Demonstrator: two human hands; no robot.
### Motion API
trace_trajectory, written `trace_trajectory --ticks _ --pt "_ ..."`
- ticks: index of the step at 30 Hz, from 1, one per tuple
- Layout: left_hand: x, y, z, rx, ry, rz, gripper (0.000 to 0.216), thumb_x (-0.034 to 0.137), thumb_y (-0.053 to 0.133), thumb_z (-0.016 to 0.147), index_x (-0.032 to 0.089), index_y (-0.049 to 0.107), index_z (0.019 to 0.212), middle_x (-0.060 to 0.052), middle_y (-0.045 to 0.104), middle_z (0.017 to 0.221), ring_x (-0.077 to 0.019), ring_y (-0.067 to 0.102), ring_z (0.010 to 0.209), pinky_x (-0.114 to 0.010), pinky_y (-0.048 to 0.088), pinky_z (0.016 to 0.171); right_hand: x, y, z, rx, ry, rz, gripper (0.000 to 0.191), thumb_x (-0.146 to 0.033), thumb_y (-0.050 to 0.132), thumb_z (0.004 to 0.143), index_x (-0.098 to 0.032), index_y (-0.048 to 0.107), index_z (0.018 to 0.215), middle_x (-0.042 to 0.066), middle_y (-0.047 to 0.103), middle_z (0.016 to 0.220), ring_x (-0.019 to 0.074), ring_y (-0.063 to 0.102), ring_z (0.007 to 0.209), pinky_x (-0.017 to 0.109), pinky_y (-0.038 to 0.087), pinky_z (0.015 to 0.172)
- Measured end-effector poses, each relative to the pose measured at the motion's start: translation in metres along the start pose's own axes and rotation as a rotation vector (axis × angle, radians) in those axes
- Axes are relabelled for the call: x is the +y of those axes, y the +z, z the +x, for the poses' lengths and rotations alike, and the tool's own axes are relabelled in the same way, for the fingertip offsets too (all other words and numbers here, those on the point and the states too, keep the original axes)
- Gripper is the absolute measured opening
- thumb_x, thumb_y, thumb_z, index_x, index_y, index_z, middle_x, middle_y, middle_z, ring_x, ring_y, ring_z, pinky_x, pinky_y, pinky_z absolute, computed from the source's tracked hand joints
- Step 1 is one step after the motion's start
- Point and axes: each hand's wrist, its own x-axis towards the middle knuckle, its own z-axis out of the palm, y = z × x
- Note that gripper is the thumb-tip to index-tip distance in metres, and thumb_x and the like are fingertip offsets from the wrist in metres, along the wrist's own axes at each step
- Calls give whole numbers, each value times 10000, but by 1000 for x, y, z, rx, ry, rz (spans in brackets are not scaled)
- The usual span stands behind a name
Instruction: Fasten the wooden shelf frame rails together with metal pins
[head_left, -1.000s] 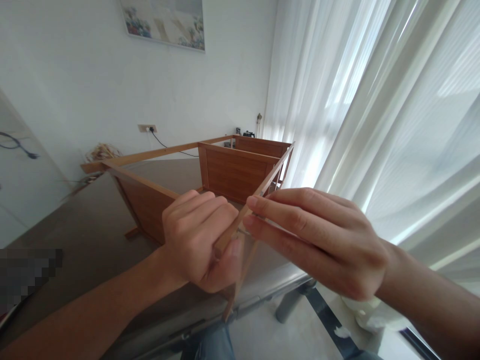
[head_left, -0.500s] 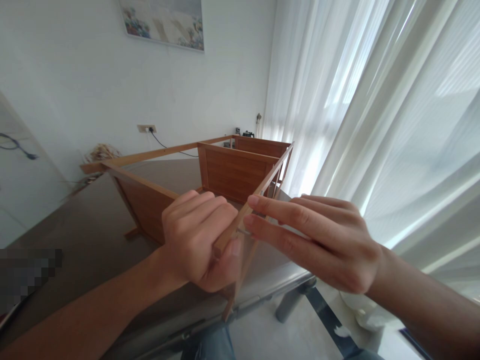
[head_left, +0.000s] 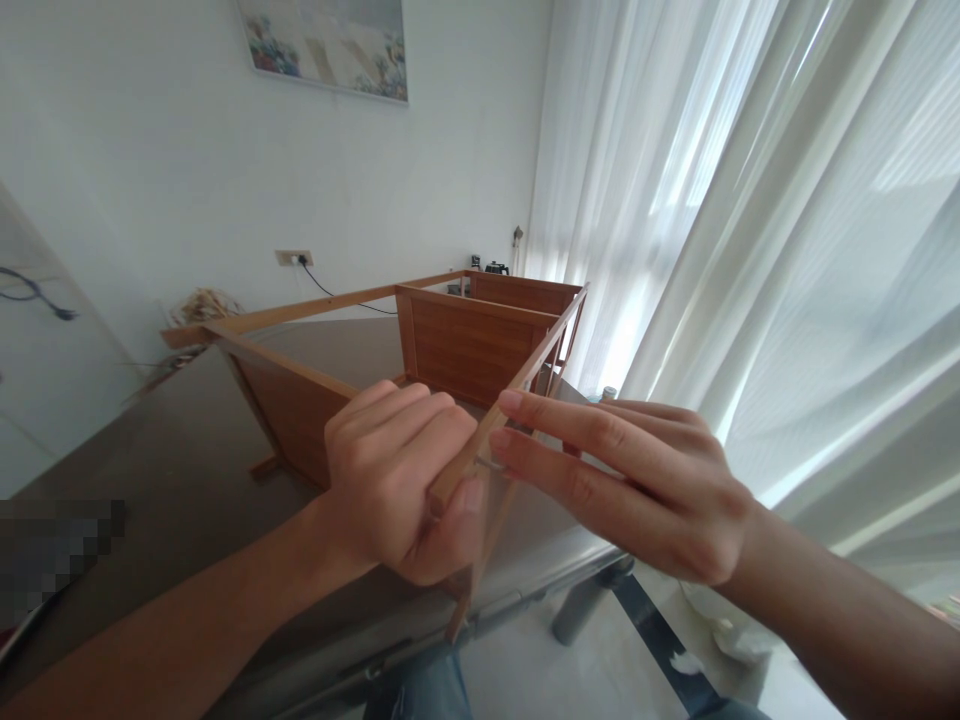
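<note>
A brown wooden shelf frame (head_left: 480,345) with panel shelves lies on its side on the table. My left hand (head_left: 394,480) is wrapped round the near end of its wooden post (head_left: 454,478), the thumb underneath. A thin metal rod (head_left: 489,463), by its look a hex key, sticks out from the post's right side. My right hand (head_left: 637,480) has its fingers at that rod. Its index fingertip rests on the post and the middle fingertip touches the rod. The thumb and most of the rod are hidden behind the fingers.
The dark table (head_left: 180,480) has its near edge below my hands. White curtains (head_left: 675,220) hang at the right. A wall socket (head_left: 293,257) holds a plug with a black cord. A bundle of dried strands (head_left: 204,304) lies at the far left.
My right hand has shifted very slightly, its fingers still at the metal rod. The left hand keeps its hold on the post, and the frame stays in place.
</note>
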Motion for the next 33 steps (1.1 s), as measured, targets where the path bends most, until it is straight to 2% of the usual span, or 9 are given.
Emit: trace_trajectory --ticks 4,13,26,33 --pt "0 0 0 6 5 -12 128 275 468 772 221 543 684 -67 561 555 -236 465 490 -417 280 519 -1 1 -2 -7 25 -12 182 -116 645 968 -118 703 1141 143 733 1264 155 746 815 282 640 627" --pt "-1 0 0 -4 7 -12 147 283 471 782 213 553 681 -73 556 554 -238 459 498 -413 275 525 -4 3 -2 21 54 8 201 -86 647 953 -95 713 1142 160 738 1248 163 747 815 290 642 645" --pt "0 0 -1 -6 7 -13 154 269 473 783 201 573 688 -74 553 553 -236 452 496 -415 272 534 -8 7 -5 55 141 59 211 -105 534 1011 -133 720 1107 133 743 1229 134 726 822 262 612 650" --pt "0 0 -1 -6 5 -13 143 277 467 781 213 558 690 -66 543 548 -236 445 498 -415 270 533 -2 10 -6 58 93 78 215 -110 678 940 -124 714 1151 137 722 1229 138 725 854 228 607 639"
